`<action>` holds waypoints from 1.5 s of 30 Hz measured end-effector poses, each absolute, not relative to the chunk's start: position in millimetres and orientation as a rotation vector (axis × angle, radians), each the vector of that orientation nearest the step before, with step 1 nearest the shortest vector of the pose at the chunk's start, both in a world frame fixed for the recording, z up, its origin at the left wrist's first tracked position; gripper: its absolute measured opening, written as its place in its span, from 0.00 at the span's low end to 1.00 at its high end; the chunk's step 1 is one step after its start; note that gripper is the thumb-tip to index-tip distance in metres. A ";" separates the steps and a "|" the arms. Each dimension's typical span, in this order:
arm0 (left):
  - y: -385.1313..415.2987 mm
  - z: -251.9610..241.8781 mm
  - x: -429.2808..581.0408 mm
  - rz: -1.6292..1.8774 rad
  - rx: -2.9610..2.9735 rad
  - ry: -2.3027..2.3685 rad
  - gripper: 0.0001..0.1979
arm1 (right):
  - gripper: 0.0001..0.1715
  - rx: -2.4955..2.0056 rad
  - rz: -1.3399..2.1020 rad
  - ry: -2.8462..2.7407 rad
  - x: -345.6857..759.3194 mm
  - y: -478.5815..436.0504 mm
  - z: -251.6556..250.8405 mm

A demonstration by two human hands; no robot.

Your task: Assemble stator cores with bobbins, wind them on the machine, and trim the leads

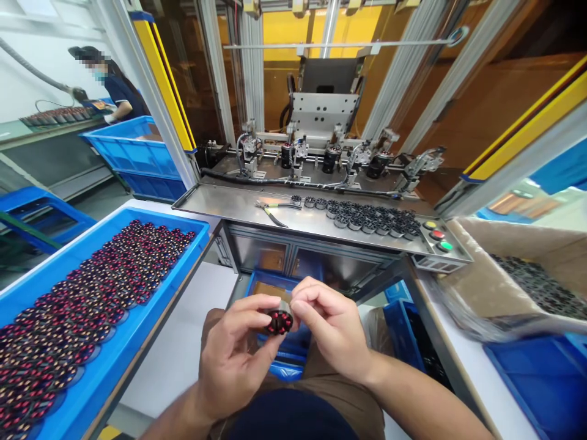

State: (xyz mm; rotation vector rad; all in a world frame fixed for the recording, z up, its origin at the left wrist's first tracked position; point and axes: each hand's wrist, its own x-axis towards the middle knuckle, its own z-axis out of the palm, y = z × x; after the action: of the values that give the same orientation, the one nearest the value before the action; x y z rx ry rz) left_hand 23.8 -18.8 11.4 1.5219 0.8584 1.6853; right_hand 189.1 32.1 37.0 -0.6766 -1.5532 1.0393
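Just above my lap, my left hand (241,342) grips a small round motor stator (279,322) between thumb and fingers. Its grey metal ring is tilted so that the dark face with red windings is turned toward me. At the stator's right edge, my right hand (328,327) is closed in a pinch, thumb and forefinger together. Whatever lies between those right fingertips is hidden. To the left, a blue tray (137,315) is filled with many similar stators (110,275) showing red and copper-coloured windings.
Ahead, a metal bench (220,205) bears cutting pliers (275,211), rows of dark-topped stators (371,217) and coloured push buttons (438,235). Behind stands a winding-type machine (325,116). At right is a lined box of parts (536,284). A co-worker (117,88) stands far left.
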 end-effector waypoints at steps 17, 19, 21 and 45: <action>-0.4 10.5 30.9 1.049 0.785 0.313 0.18 | 0.12 -0.462 0.296 -2.169 217.6 31.2 72.3; -1.6 13.8 29.1 1.181 0.772 0.316 0.20 | 0.11 -0.541 0.320 -2.129 214.7 30.4 71.6; -1.6 18.2 26.2 1.298 0.743 0.285 0.21 | 0.10 -0.593 0.378 -2.101 212.3 30.0 71.6; 3.6 17.3 23.6 1.345 0.703 0.263 0.18 | 0.10 -0.514 0.539 -2.092 208.7 33.7 79.5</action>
State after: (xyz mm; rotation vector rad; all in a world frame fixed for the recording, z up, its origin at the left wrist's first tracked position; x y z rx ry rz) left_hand 23.6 3.6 17.3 0.7033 0.2632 1.3448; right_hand 208.7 33.7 79.5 -0.5141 -2.0921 0.5389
